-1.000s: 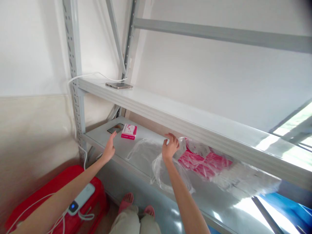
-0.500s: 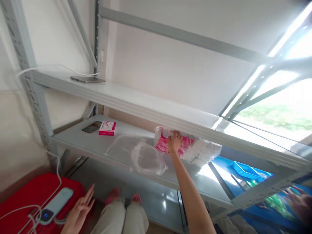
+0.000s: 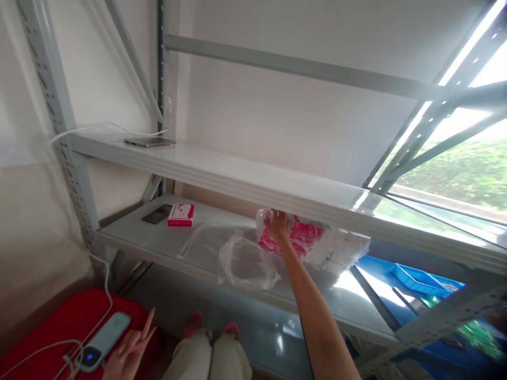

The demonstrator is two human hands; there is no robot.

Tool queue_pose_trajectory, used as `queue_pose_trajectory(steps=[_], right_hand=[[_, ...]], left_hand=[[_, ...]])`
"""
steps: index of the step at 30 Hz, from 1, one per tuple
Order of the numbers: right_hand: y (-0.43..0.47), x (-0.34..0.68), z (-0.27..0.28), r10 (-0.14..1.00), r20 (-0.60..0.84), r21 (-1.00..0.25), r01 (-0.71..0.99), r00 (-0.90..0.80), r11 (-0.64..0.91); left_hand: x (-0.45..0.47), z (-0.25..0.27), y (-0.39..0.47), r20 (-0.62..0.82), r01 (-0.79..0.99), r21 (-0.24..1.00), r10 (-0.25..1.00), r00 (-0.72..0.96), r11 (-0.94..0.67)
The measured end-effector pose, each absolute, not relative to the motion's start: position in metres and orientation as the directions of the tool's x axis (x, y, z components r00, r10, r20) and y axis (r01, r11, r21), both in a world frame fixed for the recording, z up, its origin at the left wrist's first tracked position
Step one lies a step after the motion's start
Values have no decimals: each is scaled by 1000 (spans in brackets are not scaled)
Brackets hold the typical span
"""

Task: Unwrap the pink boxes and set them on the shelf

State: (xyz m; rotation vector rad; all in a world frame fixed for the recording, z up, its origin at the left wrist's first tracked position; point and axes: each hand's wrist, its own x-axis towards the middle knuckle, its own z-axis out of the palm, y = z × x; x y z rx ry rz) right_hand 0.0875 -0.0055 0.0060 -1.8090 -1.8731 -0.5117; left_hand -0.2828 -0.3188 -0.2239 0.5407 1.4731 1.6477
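Observation:
My right hand (image 3: 279, 227) reaches onto the middle shelf, its bent fingers on the left end of a clear plastic bag (image 3: 291, 240) with bright pink packs inside. Whitish, wrapped contents (image 3: 338, 248) lie against the bag's right side. Just left of it is a crumpled, see-through plastic bag (image 3: 247, 264), hanging slightly over the shelf's front edge. My left hand (image 3: 129, 351) is low at the left with fingers apart, holding nothing, beside a red stool-like surface (image 3: 51, 322). A pink and white box (image 3: 181, 215) sits farther left on the shelf.
A dark phone (image 3: 157, 214) lies beside the box, and another phone (image 3: 149, 142) is on the upper shelf (image 3: 237, 163). A pale power bank (image 3: 103, 340) with white cables rests on the red surface. Blue bins (image 3: 423, 282) stand beyond the rack at right.
My right hand has shifted left along the bag, from the pink packs to its clear left end. The view has tilted slightly; a co-worker's hand at lower right is no longer clearly visible.

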Motion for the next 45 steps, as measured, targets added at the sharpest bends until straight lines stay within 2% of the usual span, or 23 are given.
queue_pose_trajectory(steps=[6,8,11,14,18,21,25,29,32,34,36,38,40,41,43,45], right_hand=[[-7,92,-6,789,613,-41,996,-35,76],[-9,94,-7,776,629,-37,996,-42,83],[-12,96,-5,751,657,-33,994,-57,104],[-15,98,-5,710,699,-44,987,-81,157],[-28,104,-18,600,793,-84,956,-108,283],[-47,114,-41,503,864,-174,919,-29,353],[-79,128,-80,408,909,-260,882,86,393],[-105,137,-110,325,903,-389,854,280,345],[-116,141,-126,370,877,-434,834,306,339],[-118,145,-133,414,854,-468,814,316,344],[-118,149,-138,452,822,-516,789,346,335],[-118,153,-141,494,778,-572,762,388,304],[-116,155,-142,527,743,-608,745,413,274],[-116,155,-142,535,735,-614,743,417,266],[-115,156,-143,537,735,-613,744,414,264],[-115,157,-145,539,730,-619,742,421,257]], left_hand=[[-287,-226,-313,-187,-330,944,805,-562,-11],[-288,-226,-310,-225,-433,900,794,-565,-53],[-286,-221,-307,-306,-625,769,778,-548,-137],[-281,-206,-305,-360,-736,649,774,-520,-192],[-278,-176,-293,-411,-910,266,816,-405,-318],[-286,-159,-274,-388,-926,119,842,-375,-357],[-306,-146,-242,-287,-930,104,885,-367,-352],[-322,-134,-209,-182,-930,135,914,-362,-342],[-338,-123,-181,-129,-920,195,921,-369,-341],[-353,-116,-158,-84,-894,294,923,-376,-338],[-370,-109,-129,-37,-817,463,914,-405,-343],[-389,-102,-96,20,-616,694,865,-501,-373],[-408,-95,-63,141,-246,898,769,-624,-364],[-417,-93,-48,225,-34,946,731,-644,-321],[-434,-93,-23,394,353,911,702,-593,-213],[-450,-99,-8,515,638,760,712,-477,-122]])
